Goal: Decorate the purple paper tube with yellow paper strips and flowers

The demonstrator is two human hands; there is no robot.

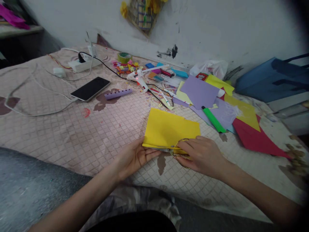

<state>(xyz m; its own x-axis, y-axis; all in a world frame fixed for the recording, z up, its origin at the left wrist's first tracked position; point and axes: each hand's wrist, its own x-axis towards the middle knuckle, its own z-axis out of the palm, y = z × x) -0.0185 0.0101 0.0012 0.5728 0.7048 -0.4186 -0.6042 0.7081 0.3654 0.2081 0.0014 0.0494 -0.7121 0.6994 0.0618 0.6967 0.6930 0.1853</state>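
A folded yellow paper sheet lies on the quilted pink bedspread in front of me. My left hand holds its near left edge, thumb on top and fingers underneath. My right hand is closed round the gold handles of a pair of scissors, whose blades sit along the paper's near edge.
A green marker lies on purple, yellow and red paper sheets at the right. A glue gun, a phone, a purple strip, a power strip, cables and craft scraps lie further back. A blue bag stands at the far right.
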